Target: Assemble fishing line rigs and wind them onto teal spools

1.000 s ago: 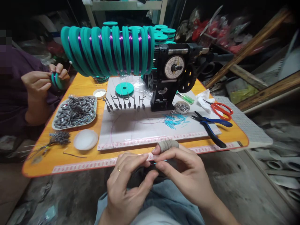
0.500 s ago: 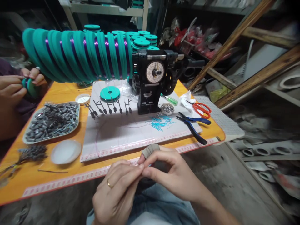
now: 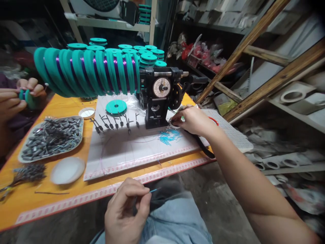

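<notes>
While ladder [image 3: 228, 92] leans, board [image 3: 127, 152] bears dish [image 3: 174, 126].

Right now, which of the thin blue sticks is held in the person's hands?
The thin blue stick pinched in the left hand; the others in view lie in a loose pile on the white board.

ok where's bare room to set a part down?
White board, left of the blue pieces, between the row of dark pieces and the measuring strip, though a thin line crosses it. Also narrow orange gap between tray and board. Crowded: around the right hand, with dish, machine and black handle.
</notes>
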`<state>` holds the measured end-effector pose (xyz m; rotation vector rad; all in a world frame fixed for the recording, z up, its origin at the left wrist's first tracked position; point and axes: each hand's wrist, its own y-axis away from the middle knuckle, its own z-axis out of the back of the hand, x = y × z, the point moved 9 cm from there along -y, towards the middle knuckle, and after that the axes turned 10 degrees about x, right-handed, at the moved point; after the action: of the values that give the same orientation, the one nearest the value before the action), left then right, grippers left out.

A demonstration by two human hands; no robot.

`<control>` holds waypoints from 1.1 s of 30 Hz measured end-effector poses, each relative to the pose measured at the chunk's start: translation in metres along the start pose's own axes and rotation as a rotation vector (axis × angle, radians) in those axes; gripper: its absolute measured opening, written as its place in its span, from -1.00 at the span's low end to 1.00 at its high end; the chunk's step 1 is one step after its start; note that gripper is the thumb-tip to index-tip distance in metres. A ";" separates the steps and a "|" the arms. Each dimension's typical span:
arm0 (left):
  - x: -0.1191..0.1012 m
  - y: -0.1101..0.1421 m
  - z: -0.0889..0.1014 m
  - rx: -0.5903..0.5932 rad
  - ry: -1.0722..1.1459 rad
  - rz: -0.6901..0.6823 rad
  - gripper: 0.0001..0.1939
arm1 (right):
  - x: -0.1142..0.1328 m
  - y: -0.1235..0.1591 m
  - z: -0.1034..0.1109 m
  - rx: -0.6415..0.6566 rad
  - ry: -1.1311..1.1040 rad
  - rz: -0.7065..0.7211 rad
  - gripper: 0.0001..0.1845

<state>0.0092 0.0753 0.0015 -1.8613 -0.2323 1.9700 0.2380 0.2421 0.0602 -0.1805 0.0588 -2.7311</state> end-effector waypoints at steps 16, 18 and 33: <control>-0.003 0.008 0.014 -0.150 -0.131 0.008 -0.83 | 0.079 0.085 0.023 -0.304 -0.543 0.110 -0.89; -0.004 0.009 0.017 -0.164 -0.181 0.012 -0.85 | 0.106 0.100 0.004 -0.212 -0.716 0.158 -0.82; -0.006 0.010 0.017 -0.116 -0.225 0.040 -0.84 | 0.128 0.121 -0.049 -0.205 -1.235 -0.039 -0.67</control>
<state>-0.0091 0.0667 0.0049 -1.7225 -0.3853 2.2372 0.1620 0.0809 0.0183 -1.8283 -0.0181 -2.1723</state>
